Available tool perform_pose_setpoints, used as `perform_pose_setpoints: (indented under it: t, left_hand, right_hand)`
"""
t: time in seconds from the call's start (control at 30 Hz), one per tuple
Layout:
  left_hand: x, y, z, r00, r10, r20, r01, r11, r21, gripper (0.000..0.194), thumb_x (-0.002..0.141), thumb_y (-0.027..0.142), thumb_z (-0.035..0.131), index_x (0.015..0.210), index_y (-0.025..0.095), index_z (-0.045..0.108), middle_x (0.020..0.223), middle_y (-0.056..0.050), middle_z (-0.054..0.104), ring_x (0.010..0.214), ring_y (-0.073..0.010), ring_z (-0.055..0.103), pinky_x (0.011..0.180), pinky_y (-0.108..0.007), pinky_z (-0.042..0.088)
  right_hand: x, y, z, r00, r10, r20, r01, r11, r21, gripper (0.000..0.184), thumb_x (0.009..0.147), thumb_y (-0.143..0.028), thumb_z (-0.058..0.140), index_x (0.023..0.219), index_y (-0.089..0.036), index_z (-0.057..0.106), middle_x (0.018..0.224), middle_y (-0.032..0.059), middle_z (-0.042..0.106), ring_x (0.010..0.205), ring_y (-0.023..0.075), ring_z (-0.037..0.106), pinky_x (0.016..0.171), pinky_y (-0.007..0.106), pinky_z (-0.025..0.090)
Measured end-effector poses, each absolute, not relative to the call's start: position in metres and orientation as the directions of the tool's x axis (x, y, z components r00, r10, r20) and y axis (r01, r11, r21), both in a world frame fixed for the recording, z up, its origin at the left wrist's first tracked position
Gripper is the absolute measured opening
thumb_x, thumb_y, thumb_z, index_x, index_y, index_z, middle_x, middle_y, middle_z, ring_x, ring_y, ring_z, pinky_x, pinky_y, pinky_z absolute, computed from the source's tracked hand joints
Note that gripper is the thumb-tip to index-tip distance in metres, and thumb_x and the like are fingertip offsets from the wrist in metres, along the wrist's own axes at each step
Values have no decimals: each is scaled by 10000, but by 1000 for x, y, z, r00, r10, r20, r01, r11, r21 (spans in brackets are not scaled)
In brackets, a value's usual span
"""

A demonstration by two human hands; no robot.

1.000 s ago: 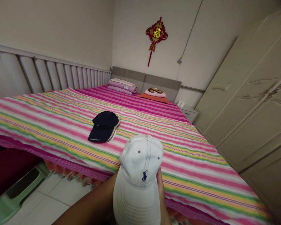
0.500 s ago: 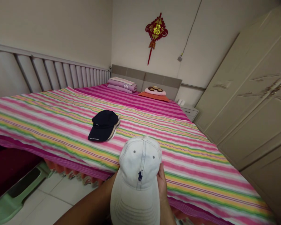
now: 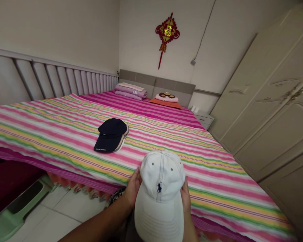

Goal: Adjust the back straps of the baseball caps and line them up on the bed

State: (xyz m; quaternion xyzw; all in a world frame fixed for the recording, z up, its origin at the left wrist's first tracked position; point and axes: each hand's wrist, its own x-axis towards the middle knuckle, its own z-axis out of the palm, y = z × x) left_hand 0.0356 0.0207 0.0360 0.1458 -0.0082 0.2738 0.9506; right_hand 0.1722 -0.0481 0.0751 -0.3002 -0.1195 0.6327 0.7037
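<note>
A white baseball cap (image 3: 163, 178) with a small dark-blue horse-rider emblem is held up in front of me, its brim pointing down towards me. My left hand (image 3: 133, 188) grips the cap's left side, with some fingers hidden behind it. On the opposite side my right hand (image 3: 186, 195) holds the cap's edge, its fingers partly covered. Farther off, a navy baseball cap (image 3: 111, 132) lies on the striped sheet, on top of paler caps whose edges show at its right.
The bed's striped sheet (image 3: 65, 124) spreads all around. Folded purple bedding (image 3: 130, 91) and a pink folded item (image 3: 166, 98) lie by the headboard (image 3: 171, 85). A green stool (image 3: 17, 215) stands at lower left, a wardrobe (image 3: 262, 111) at right.
The white cap has shifted to the right in view, held by both hands. My left hand now shows at its side, where it was mostly hidden before.
</note>
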Motion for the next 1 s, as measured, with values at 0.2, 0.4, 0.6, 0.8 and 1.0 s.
perform_pose_setpoints:
  t: [0.2, 0.4, 0.6, 0.8, 1.0]
  left_hand:
    - [38, 19, 59, 858, 480, 185, -512, 830, 221, 654, 740, 554, 447, 1213, 106, 491, 1125, -137, 590, 1128, -322, 456, 996, -467, 197]
    - [42, 11, 70, 897, 363, 250, -426, 860, 282, 720, 678, 598, 501, 1198, 101, 506, 1149, -137, 574, 1177, -326, 403, 1016, -459, 161]
    - [50, 6, 92, 849, 464, 251, -515, 832, 204, 767, 735, 681, 308, 1182, 96, 523, 1152, -139, 572, 1213, -304, 364, 1029, -436, 150]
    - [49, 14, 92, 844, 472, 256, -525, 825, 209, 663, 788, 585, 325, 1199, 98, 507, 1173, -135, 558, 1198, -293, 388, 1034, -422, 142]
    - [45, 12, 87, 857, 441, 268, -499, 838, 220, 628, 783, 553, 355, 1185, 100, 523, 1174, -135, 557, 1194, -303, 390, 1032, -433, 133]
  right_hand:
    - [174, -46, 72, 244, 958, -152, -765, 93, -637, 583, 668, -637, 487, 997, -185, 651, 1027, 92, 666, 1145, 245, 473, 1003, 434, 280]
    - [187, -43, 49, 393, 905, -162, -697, 179, -695, 519, 696, -573, 484, 1013, -194, 645, 1022, 87, 669, 1109, 249, 509, 980, 431, 322]
    - [193, -45, 37, 516, 845, -144, -642, 269, -718, 413, 703, -433, 525, 1053, -235, 618, 1049, 48, 661, 1085, 220, 528, 978, 409, 336]
    - [198, -46, 37, 560, 819, -130, -616, 306, -725, 332, 779, -368, 501, 1066, -227, 590, 1096, 50, 628, 1025, 204, 551, 921, 431, 392]
    - [187, -43, 52, 523, 845, -113, -636, 298, -712, 310, 840, -338, 474, 1100, -176, 514, 1158, 88, 526, 985, 206, 535, 831, 435, 446]
